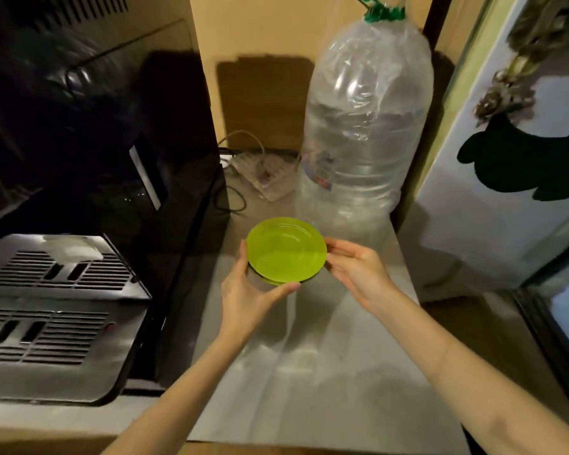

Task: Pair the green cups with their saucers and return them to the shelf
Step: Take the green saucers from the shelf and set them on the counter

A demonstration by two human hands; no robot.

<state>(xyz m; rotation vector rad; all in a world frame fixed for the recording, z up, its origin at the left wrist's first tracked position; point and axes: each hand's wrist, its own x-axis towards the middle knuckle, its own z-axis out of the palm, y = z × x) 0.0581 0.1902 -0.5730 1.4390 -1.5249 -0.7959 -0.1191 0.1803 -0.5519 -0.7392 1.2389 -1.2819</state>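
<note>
Both hands hold a small stack of green saucers just above the tabletop, near the base of a large clear water bottle. The left hand cups the stack from the left and below, thumb along the near rim; the right hand has its fingertips at the right rim, palm open toward the stack. At least two saucers are visible by the edges showing under the top one; the exact count cannot be told. The stack sits concave side up, roughly level, tilted slightly toward the camera; being round, it has no long axis. No cups are in view. Recommended handling: keep support under the stack, hold it level, and separate one saucer at a time so the glossy pieces do not slide.
</note>
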